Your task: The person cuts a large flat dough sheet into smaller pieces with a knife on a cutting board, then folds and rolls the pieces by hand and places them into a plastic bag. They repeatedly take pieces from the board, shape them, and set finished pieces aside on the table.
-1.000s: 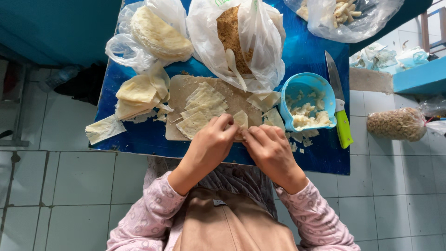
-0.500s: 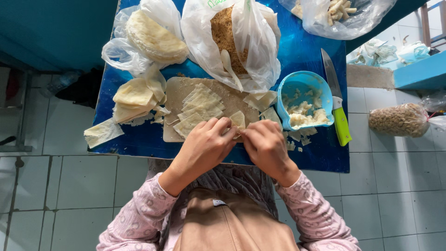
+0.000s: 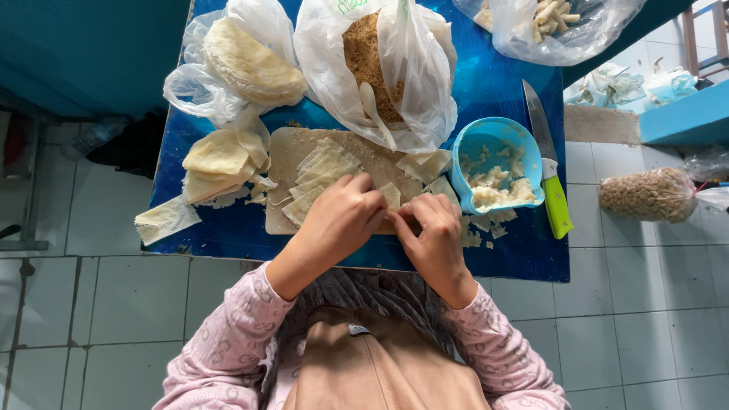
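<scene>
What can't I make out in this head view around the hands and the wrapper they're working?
- Wrapper piece: mostly covered by left hand and right hand; any filling hidden.
- Cutting board: near edge behind the hands.
- Top-right bag: cut off by the frame edge.
- Blue bowl contents: too small to identify.

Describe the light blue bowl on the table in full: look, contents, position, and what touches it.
The light blue bowl looks like thin plastic, round, with a small spout-like lip on its lower left rim. It sits upright on the blue table, right of the cutting board. Inside lies a pale, lumpy filling, heaped toward the lower right; smears cling to the bare wall. A knife with a green handle lies along its right side. Pale wrapper scraps rest against its left rim. Neither hand touches it.
</scene>
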Available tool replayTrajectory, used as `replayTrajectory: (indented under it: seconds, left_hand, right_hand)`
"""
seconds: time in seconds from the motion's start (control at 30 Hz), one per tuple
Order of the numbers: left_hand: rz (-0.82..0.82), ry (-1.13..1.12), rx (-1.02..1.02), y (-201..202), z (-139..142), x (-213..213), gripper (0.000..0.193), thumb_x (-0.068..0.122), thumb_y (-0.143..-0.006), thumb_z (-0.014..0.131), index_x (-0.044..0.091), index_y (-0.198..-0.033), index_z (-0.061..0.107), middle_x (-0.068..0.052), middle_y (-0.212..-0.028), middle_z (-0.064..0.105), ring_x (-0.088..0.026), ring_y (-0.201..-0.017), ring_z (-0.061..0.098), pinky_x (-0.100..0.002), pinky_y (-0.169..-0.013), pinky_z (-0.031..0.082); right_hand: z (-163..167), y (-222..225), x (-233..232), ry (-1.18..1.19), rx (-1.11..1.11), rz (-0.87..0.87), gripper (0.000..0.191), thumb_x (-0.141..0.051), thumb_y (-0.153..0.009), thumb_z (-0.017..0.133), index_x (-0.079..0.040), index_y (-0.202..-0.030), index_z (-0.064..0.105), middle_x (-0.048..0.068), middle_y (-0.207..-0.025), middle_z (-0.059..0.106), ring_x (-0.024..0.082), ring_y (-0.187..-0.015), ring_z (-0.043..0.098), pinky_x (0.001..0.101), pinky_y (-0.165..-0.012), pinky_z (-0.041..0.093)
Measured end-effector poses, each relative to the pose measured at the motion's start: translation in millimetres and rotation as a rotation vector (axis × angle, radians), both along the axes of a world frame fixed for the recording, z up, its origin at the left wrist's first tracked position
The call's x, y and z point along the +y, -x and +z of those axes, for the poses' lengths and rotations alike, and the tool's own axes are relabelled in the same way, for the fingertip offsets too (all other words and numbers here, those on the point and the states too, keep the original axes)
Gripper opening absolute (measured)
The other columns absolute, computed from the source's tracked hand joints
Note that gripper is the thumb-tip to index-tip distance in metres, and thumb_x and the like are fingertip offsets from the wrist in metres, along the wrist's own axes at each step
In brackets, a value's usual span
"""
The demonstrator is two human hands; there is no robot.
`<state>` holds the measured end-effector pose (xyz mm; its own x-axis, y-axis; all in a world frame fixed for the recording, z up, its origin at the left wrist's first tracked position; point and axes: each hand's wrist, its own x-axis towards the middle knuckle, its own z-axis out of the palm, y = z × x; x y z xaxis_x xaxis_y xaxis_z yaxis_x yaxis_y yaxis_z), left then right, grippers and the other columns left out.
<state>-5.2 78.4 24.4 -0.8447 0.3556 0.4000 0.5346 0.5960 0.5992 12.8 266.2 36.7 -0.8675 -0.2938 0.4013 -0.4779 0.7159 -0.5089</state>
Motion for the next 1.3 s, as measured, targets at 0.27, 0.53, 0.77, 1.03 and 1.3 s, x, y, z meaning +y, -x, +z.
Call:
replayTrajectory:
  seconds: [0.27, 0.53, 0.77, 1.03, 1.3]
  left_hand:
    - [0.012, -0.090, -0.177, 3, -3, -3, 0.011, 0.015, -0.086, 0.072, 0.008, -0.091, 0.065, -0.011, -0.090, 0.064, -0.034, -0.089, 0.064, -0.045, -0.075, 0.052]
    - [-0.049, 0.076, 0.097, -9, 6, -11, 0.015, 0.018, -0.088, 0.071, 0.005, -0.088, 0.064, -0.011, -0.088, 0.061, -0.032, -0.087, 0.062, -0.044, -0.075, 0.052]
    - [-0.035, 0.043, -0.021, 17, -18, -3, 0.015, 0.017, -0.085, 0.072, 0.004, -0.081, 0.067, -0.015, -0.084, 0.063, -0.037, -0.087, 0.063, -0.047, -0.075, 0.052]
    - [0.021, 0.103, -0.197, 33, -18, 0, 0.021, 0.026, -0.085, 0.070, 0.006, -0.079, 0.072, -0.017, -0.082, 0.068, -0.039, -0.084, 0.067, -0.050, -0.074, 0.054]
    - [0.060, -0.024, 0.049, -11, 15, -4, 0.011, 0.016, -0.089, 0.069, 0.012, -0.099, 0.067, -0.006, -0.097, 0.061, -0.028, -0.094, 0.059, -0.041, -0.080, 0.049]
  right_hand:
    - [2, 11, 4, -0.086, 0.116, 0.249, 0.013, -0.001, -0.086, 0.074, -0.002, -0.099, 0.069, 0.011, -0.100, 0.067, 0.033, -0.098, 0.062, 0.0434, -0.087, 0.047]
    - [3, 21, 7, -0.023, -0.023, 0.222, 0.010, -0.003, -0.087, 0.073, -0.003, -0.097, 0.070, 0.011, -0.098, 0.068, 0.032, -0.097, 0.062, 0.0406, -0.085, 0.048]
    - [8, 23, 0, -0.120, -0.065, 0.092, 0.010, -0.005, -0.086, 0.074, -0.001, -0.092, 0.067, 0.013, -0.093, 0.065, 0.035, -0.094, 0.060, 0.0425, -0.083, 0.047]
    - [10, 17, 2, -0.230, 0.242, 0.251, 0.016, -0.008, -0.090, 0.074, -0.002, -0.104, 0.070, 0.011, -0.106, 0.069, 0.031, -0.104, 0.063, 0.0435, -0.092, 0.045]
    - [6, 23, 9, -0.203, 0.176, 0.249, 0.014, -0.008, -0.089, 0.074, -0.003, -0.102, 0.071, 0.010, -0.104, 0.068, 0.031, -0.105, 0.063, 0.0430, -0.092, 0.044]
